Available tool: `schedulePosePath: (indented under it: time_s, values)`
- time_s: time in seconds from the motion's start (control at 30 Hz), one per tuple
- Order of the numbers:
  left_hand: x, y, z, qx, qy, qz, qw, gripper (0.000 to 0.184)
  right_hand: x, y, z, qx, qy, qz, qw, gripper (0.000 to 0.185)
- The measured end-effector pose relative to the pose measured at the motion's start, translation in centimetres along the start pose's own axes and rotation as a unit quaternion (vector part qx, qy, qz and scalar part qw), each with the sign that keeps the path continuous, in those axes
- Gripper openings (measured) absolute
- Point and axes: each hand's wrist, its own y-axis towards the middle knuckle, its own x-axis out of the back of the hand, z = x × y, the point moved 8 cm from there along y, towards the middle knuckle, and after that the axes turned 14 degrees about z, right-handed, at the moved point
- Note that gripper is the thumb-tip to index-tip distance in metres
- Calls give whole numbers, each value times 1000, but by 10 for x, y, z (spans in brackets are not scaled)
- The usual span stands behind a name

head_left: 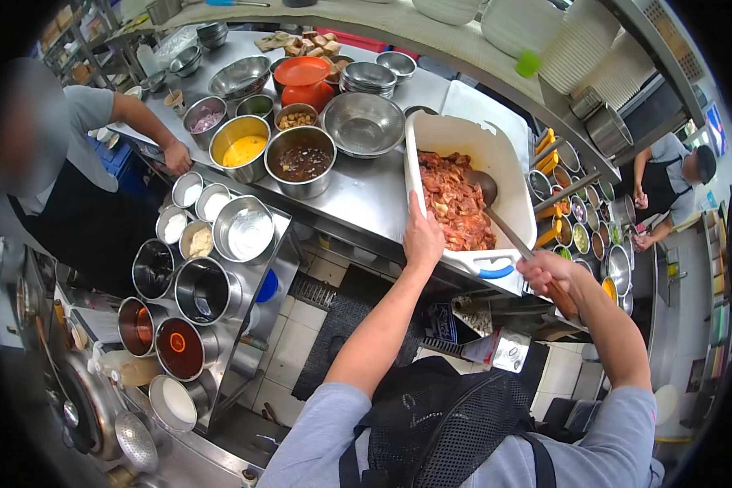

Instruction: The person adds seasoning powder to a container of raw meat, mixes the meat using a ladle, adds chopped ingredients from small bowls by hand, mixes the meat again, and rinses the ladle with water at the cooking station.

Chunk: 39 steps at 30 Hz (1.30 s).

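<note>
A white plastic tub [514, 154] stands on the counter in front of me, with a heap of raw, reddish marinated meat [455, 203] in it. My left hand [424, 236] grips the tub's near left edge, its fingers partly hidden by the wall. In my right hand [551, 272] is the wooden handle of a long ladle [508, 226], with fingers wrapped round it. The ladle's metal bowl rests on the meat toward the tub's right side. A blue grip shows on the tub's near wall, between my hands.
Left of the tub are a steel colander [363, 124], a pot of dark sauce [300, 159] and a pot of yellow liquid [242, 150]. Several seasoning pots line a lower side counter [256, 325]. A co-worker's hand [177, 157] is by the counter's left end; another person [667, 179] stands far right.
</note>
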Motion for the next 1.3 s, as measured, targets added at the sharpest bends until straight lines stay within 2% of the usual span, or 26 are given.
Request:
schedulePosePath:
  time_s: [0.03,0.13,0.17,0.27,0.33,0.4,0.43,0.47,0.53,0.6,0.63,0.67,0.7,0.73,0.77,0.87,0.9,0.93,1.0,1.03,1.07,1.13,1.17,1.23,1.3]
  values:
    - [0,-1,0,9,0,8,1000,62,-6,14,1,0,62,24,998,23]
    - [-2,-1,0,4,1,2,1000,62,-31,29,7,42,128,61,989,29]
    - [0,-2,-2,-3,5,-12,1000,60,-32,29,0,45,130,64,988,29]
    - [2,-4,-5,-4,12,-22,1000,58,-48,24,-22,135,264,182,938,29]
    - [0,-4,-5,-5,17,-32,999,56,-70,15,-32,138,266,224,927,31]
    - [-3,-3,-6,-7,34,-29,999,58,-75,14,-37,200,460,218,837,36]
    - [-3,-2,-5,-7,34,-33,999,58,-84,7,-37,218,487,248,808,39]
    - [-4,-2,-4,-5,35,-36,999,57,-83,4,-37,216,493,255,804,39]
    - [-4,-6,-8,-9,58,-44,997,56,-82,-4,-30,244,409,294,829,25]
    - [-4,-5,-12,17,41,-13,999,56,-90,-13,-16,205,457,247,829,28]
    - [-1,-5,-17,0,42,-35,999,58,-90,-23,-17,217,398,222,863,28]
    - [-7,-5,-6,82,4,11,997,60,-92,-24,-17,225,327,205,895,28]
    - [-10,-2,3,98,9,14,995,63,-78,-15,-26,207,328,150,909,37]
    - [-13,3,14,71,-2,-9,997,66,-78,-18,-32,193,293,112,930,37]
    - [-12,2,14,88,15,-4,996,69,-55,-4,-41,241,223,73,942,34]
    - [-7,1,8,9,49,-44,998,65,-62,-19,-38,255,-53,-108,959,9]
    - [-3,-3,2,53,34,-1,998,66,-61,-24,-38,259,-152,-175,938,11]
    - [-6,0,7,25,40,-22,999,66,-38,-17,-46,276,-232,-225,905,18]
    - [-4,-3,6,51,36,-7,998,65,-30,-24,-49,274,-329,-320,845,37]
    - [-1,-1,3,49,30,-12,998,65,-36,-29,-42,207,-388,-348,828,54]
    - [0,-2,2,49,26,-8,998,65,-23,-20,-41,206,-393,-350,825,54]
    - [2,-5,-2,52,16,-1,999,65,-46,-27,-16,280,-585,-424,632,57]
    - [1,-5,-2,67,12,15,998,65,-23,-20,-15,185,-520,-434,712,59]
    - [0,-6,4,82,8,30,996,66,-6,-8,2,174,-539,-447,692,60]
    - [1,-4,5,50,10,0,999,63,1,1,28,143,-561,-467,668,59]
